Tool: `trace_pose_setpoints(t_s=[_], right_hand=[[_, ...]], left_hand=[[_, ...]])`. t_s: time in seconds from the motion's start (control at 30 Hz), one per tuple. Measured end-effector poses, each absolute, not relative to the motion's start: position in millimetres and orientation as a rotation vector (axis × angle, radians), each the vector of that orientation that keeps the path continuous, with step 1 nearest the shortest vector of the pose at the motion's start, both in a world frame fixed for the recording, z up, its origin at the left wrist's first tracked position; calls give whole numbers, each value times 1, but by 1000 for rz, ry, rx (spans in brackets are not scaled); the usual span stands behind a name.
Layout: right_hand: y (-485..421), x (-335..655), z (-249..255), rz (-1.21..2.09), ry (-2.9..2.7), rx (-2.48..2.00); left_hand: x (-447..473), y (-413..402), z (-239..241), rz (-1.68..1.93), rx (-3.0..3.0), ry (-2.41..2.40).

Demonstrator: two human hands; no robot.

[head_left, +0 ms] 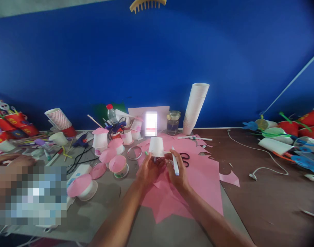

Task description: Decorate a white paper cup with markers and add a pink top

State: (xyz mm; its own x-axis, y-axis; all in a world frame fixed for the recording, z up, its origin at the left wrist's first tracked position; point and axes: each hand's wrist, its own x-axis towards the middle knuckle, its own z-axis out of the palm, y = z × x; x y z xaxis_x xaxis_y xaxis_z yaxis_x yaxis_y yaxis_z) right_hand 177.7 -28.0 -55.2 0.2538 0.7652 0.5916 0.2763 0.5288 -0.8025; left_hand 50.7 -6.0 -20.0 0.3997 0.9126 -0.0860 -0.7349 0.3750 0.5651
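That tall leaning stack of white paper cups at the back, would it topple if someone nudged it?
Probably. The stack of white paper cups is tall, narrow and already leaning, so a sideways push would likely tip it. Being nested paper, it looks light for its size. If it fell, it could strike the glass jar beside it.

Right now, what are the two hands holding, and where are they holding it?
The left hand holds an upside-down white paper cup at its lower rim. The right hand holds a marker around the lower part of its barrel.

Paper cup (156,146) – matt white; pink paper sheet (198,178) – matt, smooth.
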Motion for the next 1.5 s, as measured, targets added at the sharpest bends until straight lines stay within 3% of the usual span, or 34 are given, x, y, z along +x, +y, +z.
trace_pose_setpoints(t_s=[0.83, 1.5], right_hand=[[-26, 180, -56, 472, -1267, -1052], [-48, 180, -24, 242, -1486, -822]], left_hand=[[58, -15, -25, 1141, 723, 497], [53, -6, -29, 1173, 619, 506]])
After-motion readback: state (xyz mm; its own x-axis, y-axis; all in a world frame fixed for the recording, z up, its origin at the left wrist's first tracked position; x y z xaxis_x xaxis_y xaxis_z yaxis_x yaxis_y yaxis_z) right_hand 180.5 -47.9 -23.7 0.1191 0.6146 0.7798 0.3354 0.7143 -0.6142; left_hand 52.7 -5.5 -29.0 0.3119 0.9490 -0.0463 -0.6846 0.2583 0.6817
